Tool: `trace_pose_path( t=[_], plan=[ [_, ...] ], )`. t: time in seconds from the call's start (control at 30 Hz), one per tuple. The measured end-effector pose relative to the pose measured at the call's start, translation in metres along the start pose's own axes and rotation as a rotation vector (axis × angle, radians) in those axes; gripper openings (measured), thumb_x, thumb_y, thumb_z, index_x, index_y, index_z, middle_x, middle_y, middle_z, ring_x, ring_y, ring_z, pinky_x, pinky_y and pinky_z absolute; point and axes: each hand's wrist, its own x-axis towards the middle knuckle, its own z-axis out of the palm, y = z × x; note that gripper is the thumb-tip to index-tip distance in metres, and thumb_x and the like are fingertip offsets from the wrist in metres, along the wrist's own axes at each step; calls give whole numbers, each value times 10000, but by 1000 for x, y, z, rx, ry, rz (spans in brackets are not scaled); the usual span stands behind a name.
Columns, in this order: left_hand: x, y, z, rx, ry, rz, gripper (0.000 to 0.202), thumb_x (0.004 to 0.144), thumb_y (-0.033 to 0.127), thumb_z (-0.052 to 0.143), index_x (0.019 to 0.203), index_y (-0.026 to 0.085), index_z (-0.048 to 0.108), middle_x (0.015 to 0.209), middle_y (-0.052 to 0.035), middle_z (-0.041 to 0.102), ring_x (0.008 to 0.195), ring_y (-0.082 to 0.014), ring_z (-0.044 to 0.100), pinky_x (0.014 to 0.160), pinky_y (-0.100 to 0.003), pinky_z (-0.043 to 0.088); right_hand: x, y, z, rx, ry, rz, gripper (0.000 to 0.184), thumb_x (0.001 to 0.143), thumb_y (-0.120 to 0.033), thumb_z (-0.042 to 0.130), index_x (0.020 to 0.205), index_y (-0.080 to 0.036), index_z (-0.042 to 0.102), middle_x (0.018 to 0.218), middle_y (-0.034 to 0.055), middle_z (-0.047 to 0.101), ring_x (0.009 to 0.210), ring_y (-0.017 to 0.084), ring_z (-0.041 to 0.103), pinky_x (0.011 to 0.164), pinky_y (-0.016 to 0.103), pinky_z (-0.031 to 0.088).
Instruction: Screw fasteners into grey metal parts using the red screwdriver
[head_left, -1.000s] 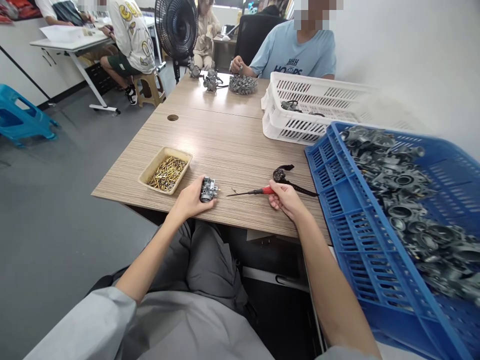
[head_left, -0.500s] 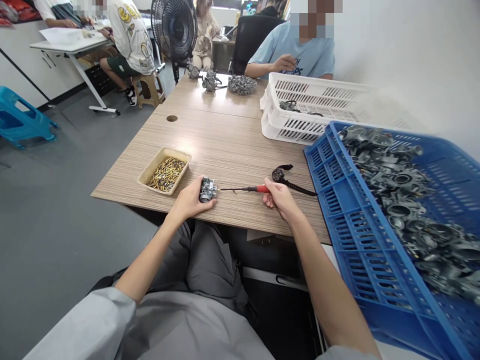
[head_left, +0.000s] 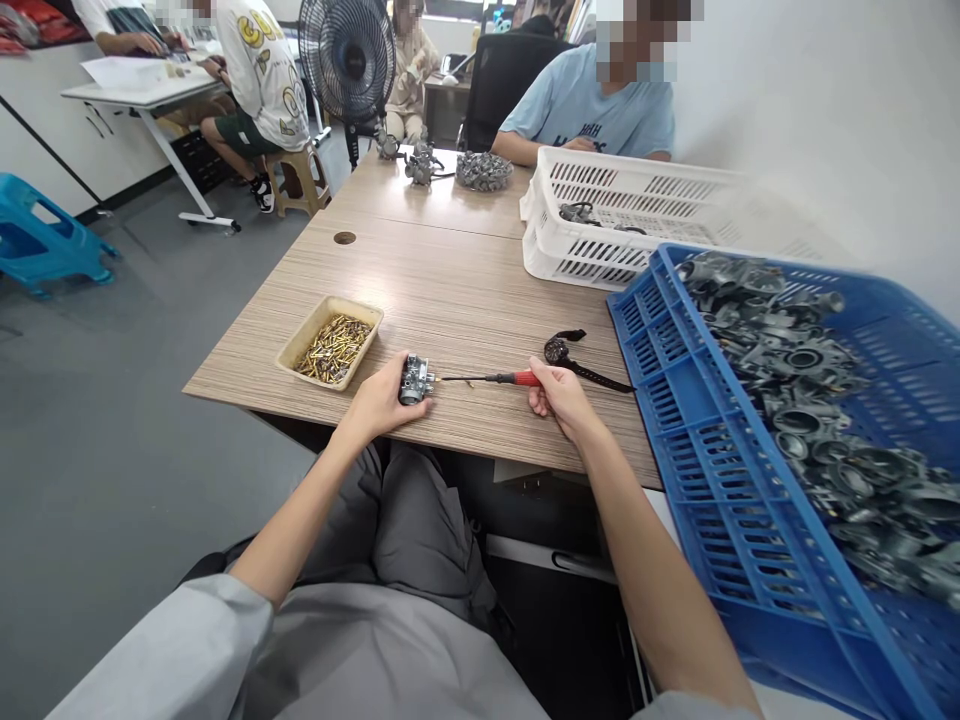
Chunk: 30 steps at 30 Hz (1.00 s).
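Note:
My left hand is closed around a small grey metal carburetor body on the table near its front edge. My right hand grips the red handle of a screwdriver. The shaft lies level and points left, its tip at the brass-coloured end on the carburetor's right side. Whether the tip sits in a slot is too small to tell. A tiny brass piece lies on the table just under the shaft. Left of my left hand stands a cream tray full of small brass parts.
A black wristwatch lies beyond my right hand. At the right, a blue crate holds many carburetor bodies; a white crate stands behind it. More carburetors and a bag of metal parts sit at the far end. A person sits opposite.
My hands, the carburetor and the screwdriver hold almost the same place. The person opposite has lowered a hand toward the table and shifted slightly right.

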Motion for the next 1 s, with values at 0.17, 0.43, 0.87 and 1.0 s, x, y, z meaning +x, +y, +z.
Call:
trace_pose_path(
  t=[0.17, 0.43, 0.87, 1.0],
  plan=[
    [0, 2, -2, -15, -2, 0, 775, 850, 498, 787, 1465, 170, 447, 1396, -171, 665, 1269, -350, 679, 1071, -459, 550, 0, 1, 0, -13, 3, -20, 687, 774, -802, 736, 863, -121, 754, 407, -5, 543, 338, 94, 432, 324, 201, 313],
    [0, 4, -3, -37, -11, -25, 801, 833, 525, 821, 1458, 192, 447, 1354, -150, 690, 1241, -343, 697, 1056, -450, 555, 2, 4, -2, -17, 11, -32, 675, 767, -820, 730, 806, -146, 710, 407, -2, 542, 332, 97, 427, 324, 209, 305],
    [-1, 3, -2, -28, -13, -32, 820, 831, 544, 824, 1462, 198, 432, 1335, -145, 700, 1232, -345, 704, 1038, -446, 562, 1, 3, -4, 2, -26, -43, 656, 769, -798, 749, 845, -148, 714, 445, -9, 566, 345, 83, 426, 340, 202, 287],
    [0, 4, -3, -35, -21, -42, 819, 833, 537, 822, 1462, 184, 434, 1342, -159, 696, 1247, -357, 697, 1065, -466, 551, 0, 2, -4, 8, -40, -45, 652, 768, -788, 756, 870, -145, 735, 451, -12, 568, 354, 80, 424, 345, 198, 291]
  ],
)
